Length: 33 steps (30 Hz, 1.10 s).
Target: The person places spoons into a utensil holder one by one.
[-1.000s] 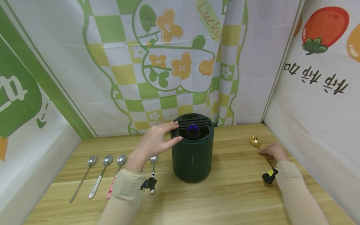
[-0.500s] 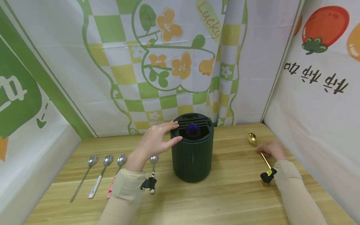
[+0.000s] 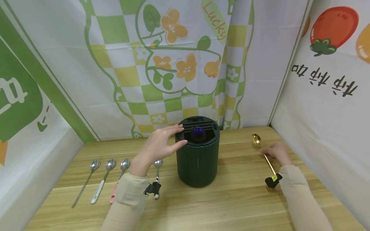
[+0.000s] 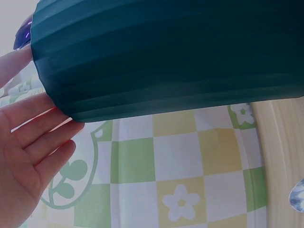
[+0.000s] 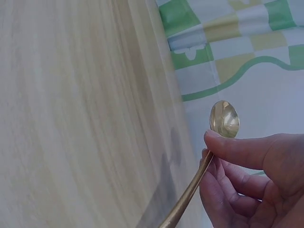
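Observation:
My right hand (image 3: 276, 152) pinches a gold spoon (image 5: 225, 118) between thumb and fingers, just below its bowl. In the right wrist view the spoon's handle slants down to the lower left, over the table. A dark green ribbed holder (image 3: 197, 166) stands upright mid-table, its black top slotted and partly hollowed. My left hand (image 3: 162, 141) rests on the left side of its rim, with fingers straight and thumb apart. In the left wrist view the fingertips lie right at the holder's edge. A dark, shiny purple-blue round thing (image 3: 198, 134) shows inside the top opening.
Left of the holder, several silver spoons lie in a row on the wooden table (image 3: 231, 199): one all metal (image 3: 83, 183), one white-handled (image 3: 98, 192), one pink-handled (image 3: 125, 165), one black-and-white (image 3: 158, 164). Printed cloth (image 3: 185, 106) hangs behind, with white walls at both sides.
My right hand has moved left with the gold spoon, bringing the bowl slightly farther back on the table. The left hand and the holder have stayed put.

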Tool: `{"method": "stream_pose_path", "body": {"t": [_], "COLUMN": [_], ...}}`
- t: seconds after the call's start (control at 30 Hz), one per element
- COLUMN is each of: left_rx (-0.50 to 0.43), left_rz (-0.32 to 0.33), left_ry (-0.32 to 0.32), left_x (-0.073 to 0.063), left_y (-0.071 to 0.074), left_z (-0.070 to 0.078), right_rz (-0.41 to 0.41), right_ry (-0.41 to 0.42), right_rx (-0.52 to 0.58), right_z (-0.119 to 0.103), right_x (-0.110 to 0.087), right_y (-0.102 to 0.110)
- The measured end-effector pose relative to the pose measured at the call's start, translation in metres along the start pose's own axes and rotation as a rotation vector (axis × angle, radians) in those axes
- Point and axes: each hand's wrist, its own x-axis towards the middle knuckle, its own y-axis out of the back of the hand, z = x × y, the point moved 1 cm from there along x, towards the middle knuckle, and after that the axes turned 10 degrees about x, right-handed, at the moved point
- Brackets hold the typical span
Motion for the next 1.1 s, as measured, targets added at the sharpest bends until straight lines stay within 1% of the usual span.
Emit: {"method": "stream_pose_path", "body": {"t": [0.27,0.37,0.67,0.73,0.83,0.93,1.1], "left_rx": [-0.001,-0.002,-0.006,-0.004,-0.004,-0.003,-0.001], "left_rz": [-0.003,0.000,0.000,0.001,-0.002,-0.006,-0.009], "left_ry": [0.010,0.006,0.004,0.002,0.006,0.009,0.010], "left_x": [-0.001,0.000,-0.001,-0.001,-0.001,-0.001,-0.001], "left_y": [0.000,0.000,0.000,0.000,0.001,0.001,0.002], "left_z": [0.000,0.000,0.000,0.000,0.000,0.001,0.001], "right_rz": [0.003,0.001,0.016,0.023,0.027,0.016,-0.010], "right_ry": [-0.009,-0.007,0.052,0.042,0.017,0.016,0.041], "right_rx": [-0.077,-0.071,-0.083,-0.056,0.028,0.094,0.124], "right_z": [-0.018,-0.022,-0.033,-0.035,-0.037,-0.040,-0.050], "right_x": [-0.010,-0.011,-0.013,-0.011,-0.009,-0.009,-0.014], "right_y": [-0.001,-0.002,-0.005,-0.006,-0.006,-0.007,-0.008]}}
